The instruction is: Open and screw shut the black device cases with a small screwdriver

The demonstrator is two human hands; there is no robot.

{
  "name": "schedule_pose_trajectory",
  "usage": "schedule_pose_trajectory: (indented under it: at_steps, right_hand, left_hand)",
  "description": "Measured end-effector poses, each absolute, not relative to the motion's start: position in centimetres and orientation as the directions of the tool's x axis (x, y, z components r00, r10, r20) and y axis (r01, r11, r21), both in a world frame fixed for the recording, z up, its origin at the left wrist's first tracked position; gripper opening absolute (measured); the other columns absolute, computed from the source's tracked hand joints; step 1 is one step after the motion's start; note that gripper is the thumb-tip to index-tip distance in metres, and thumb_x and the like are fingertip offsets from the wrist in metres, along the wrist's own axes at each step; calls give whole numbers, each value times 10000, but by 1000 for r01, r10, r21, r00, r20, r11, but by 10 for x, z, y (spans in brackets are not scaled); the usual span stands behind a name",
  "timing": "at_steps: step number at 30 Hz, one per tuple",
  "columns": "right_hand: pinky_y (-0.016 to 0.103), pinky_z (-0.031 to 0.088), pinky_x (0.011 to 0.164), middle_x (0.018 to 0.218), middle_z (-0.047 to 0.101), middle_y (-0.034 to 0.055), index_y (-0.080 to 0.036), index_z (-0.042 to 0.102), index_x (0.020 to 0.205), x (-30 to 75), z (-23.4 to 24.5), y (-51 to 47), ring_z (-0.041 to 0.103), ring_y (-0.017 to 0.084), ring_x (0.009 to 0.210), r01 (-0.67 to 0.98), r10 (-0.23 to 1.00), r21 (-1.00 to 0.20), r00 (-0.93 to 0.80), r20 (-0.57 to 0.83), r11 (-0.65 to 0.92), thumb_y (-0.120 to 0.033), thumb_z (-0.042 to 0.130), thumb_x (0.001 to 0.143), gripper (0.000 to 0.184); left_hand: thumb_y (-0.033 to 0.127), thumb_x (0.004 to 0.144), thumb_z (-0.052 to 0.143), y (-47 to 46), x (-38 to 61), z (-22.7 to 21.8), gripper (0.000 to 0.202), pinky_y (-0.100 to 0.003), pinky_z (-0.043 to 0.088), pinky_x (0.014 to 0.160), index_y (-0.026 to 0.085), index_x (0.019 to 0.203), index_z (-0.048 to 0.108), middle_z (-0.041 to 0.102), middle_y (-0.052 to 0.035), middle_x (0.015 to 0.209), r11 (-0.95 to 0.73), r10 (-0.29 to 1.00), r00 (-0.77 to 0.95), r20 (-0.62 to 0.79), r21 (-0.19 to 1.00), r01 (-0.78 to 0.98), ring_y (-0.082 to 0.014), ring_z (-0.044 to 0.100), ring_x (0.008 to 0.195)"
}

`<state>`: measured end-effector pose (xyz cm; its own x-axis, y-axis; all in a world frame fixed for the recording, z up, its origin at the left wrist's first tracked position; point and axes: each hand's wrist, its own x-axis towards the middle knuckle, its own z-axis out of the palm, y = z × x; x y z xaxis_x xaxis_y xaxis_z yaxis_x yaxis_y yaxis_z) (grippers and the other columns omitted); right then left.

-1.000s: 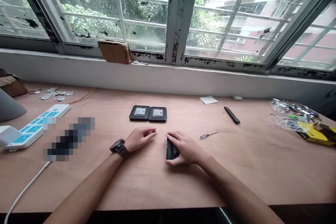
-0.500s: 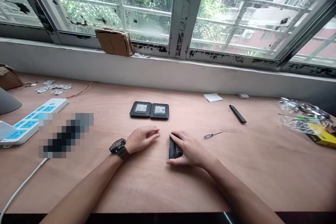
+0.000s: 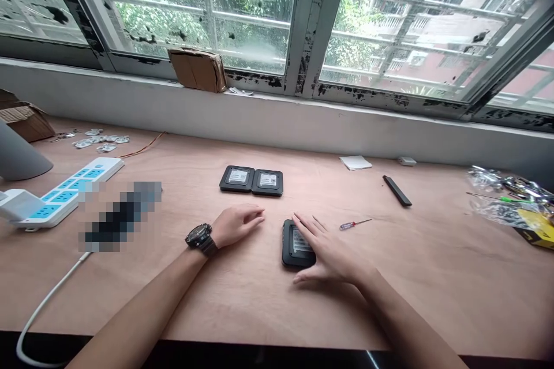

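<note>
A flat black drive case [image 3: 291, 251] with a pale label lies on the table in front of me. My right hand [image 3: 326, 253] is spread over its right side, thumb and fingers apart, and part of the case is hidden beneath it. To the left, my left hand [image 3: 237, 226] rests on the table with loosely bent fingers and nothing in them; a black watch [image 3: 199, 236] is on that wrist. Two similar black cases [image 3: 237, 179] with white labels lie side by side farther back. A small screwdriver [image 3: 355, 224] with a clear handle and red collar lies right of my right hand.
On the left are a white power strip [image 3: 64, 196], a blurred-out dark patch with a white cable, and small packets [image 3: 106, 139]. A black bar [image 3: 397, 191] and a white pad [image 3: 355, 162] lie back right. Plastic bags and a yellow box [image 3: 539, 228] sit far right.
My right hand has loosened from the drive case and opened, its thumb now off the near edge, so more of the case shows. My left hand is about where it was. The view has shifted slightly.
</note>
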<state>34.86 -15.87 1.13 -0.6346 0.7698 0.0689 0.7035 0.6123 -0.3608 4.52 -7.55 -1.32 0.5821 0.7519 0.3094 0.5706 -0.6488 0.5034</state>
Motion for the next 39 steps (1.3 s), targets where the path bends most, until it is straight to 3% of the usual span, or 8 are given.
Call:
schedule_pose_trajectory:
  at_steps: [6, 9, 12, 17, 25, 29, 34, 39]
  right_hand:
    - [599, 202, 1238, 1683, 159, 145, -205, 44, 1634, 372, -6, -176, 148, 401, 1538, 747, 776, -212, -613, 145, 630, -793, 630, 767, 1201]
    - [594, 222, 1234, 1685, 133, 158, -188, 56, 1634, 379, -13, -181, 154, 377, 1542, 748, 769, -181, -613, 179, 638, -729, 604, 842, 1104]
    - [576, 235, 1235, 1691, 84, 154, -189, 58, 1633, 380, -16, -181, 140, 362, 1547, 740, 764, -188, -624, 165, 645, -665, 587, 896, 1024]
    - [547, 266, 1234, 1694, 117, 107, -244, 123, 1630, 380, -17, -178, 155, 353, 1545, 726, 763, -244, -634, 125, 643, -613, 589, 923, 924]
    - [586, 220, 1232, 1687, 150, 114, -264, 135, 1628, 378, -12, -178, 162, 356, 1544, 721, 750, -217, -653, 107, 658, -617, 569, 931, 894]
    - [569, 210, 1242, 1650, 301, 85, -277, 239, 1606, 393, -20, -170, 247, 293, 1530, 749, 783, -229, -581, 223, 622, -429, 449, 1034, 628]
    - [586, 331, 1174, 1488, 528, 120, -253, 545, 1438, 449, -31, -154, 402, 316, 1445, 912, 861, -188, -252, 441, 363, -349, 414, 1047, 424]
    - [523, 485, 1026, 1360, 620, 70, -329, 749, 1136, 475, -33, -150, 547, 319, 1293, 922, 874, -139, -284, 394, 362, -432, 484, 1022, 307]
  left_hand:
    - [335, 1029, 540, -105, 68, -7, 315, -476, 471, 1110, 173, 1277, 646, 700, -103, 1269, -894, 426, 722, 546, 133, 427, -252, 659, 1182]
    - [479, 983, 596, -126, 89, -10, 491, -494, 451, 1141, 157, 1353, 593, 600, -148, 1414, -960, 265, 815, 515, 61, 274, -314, 555, 1328]
    - [426, 1010, 559, -138, 103, -16, 460, -458, 437, 1167, 142, 1372, 575, 554, -157, 1461, -980, 196, 866, 460, 56, 191, -316, 485, 1396]
    - [177, 1033, 465, -142, 106, -22, 364, -419, 424, 1181, 118, 1383, 548, 557, -157, 1456, -977, 215, 892, 399, 81, 199, -285, 452, 1426]
    - [185, 1033, 464, -145, 109, -26, 358, -409, 432, 1176, 145, 1377, 555, 555, -135, 1465, -968, 252, 865, 434, 129, 218, -268, 479, 1408]
    - [145, 997, 489, -137, 100, -22, 389, -413, 419, 1184, 177, 1374, 578, 539, -108, 1487, -969, 240, 871, 429, 166, 185, -261, 446, 1432]
    - [367, 961, 605, -117, 82, -13, 390, -511, 398, 1175, 205, 1313, 647, 505, -116, 1515, -928, 372, 829, 417, 173, 330, -333, 388, 1461]
    - [586, 929, 619, -107, 77, -18, 593, -513, 458, 1116, 181, 1363, 617, 539, -153, 1477, -879, 477, 791, 384, 202, 432, -354, 481, 1393]
